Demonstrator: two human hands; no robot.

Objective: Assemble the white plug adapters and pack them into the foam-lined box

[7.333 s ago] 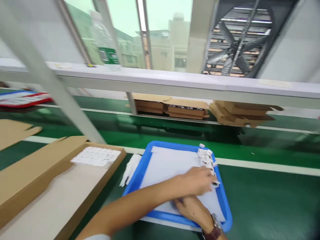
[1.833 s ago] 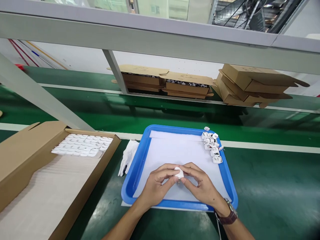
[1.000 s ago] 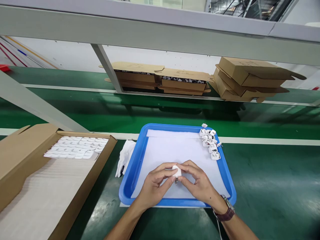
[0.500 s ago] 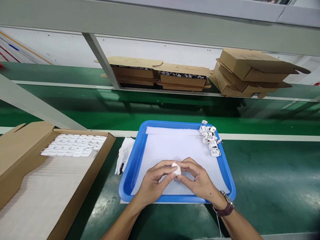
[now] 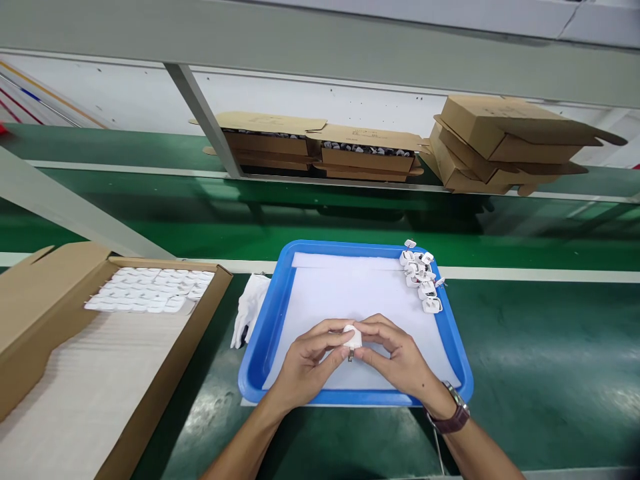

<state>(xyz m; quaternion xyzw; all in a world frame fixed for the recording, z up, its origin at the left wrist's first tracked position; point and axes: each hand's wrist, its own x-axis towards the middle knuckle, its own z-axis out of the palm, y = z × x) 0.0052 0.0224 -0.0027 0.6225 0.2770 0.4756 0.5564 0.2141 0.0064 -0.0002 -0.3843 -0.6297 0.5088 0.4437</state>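
Between the fingertips of both hands is a small white plug adapter (image 5: 353, 337), its metal prongs pointing down toward me. My left hand (image 5: 317, 357) pinches it from the left, and my right hand (image 5: 393, 350) grips its right side. Both hands are over the near half of a blue tray (image 5: 256, 347) lined with a white sheet (image 5: 345, 293). Along the tray's right edge lies a cluster of white adapter parts (image 5: 420, 275), some with thin wires showing.
At left stands an open cardboard box (image 5: 165, 380) with rows of white adapters (image 5: 150, 291) at its far end. A white glove (image 5: 250, 307) lies between box and tray. Further back are open cartons (image 5: 367, 160) of small parts and stacked cardboard boxes (image 5: 505, 147) beneath a shelf beam (image 5: 320, 50).
Almost nothing differs. The plug adapter seems turned very slightly in my fingers, and the whole view has shifted a little.
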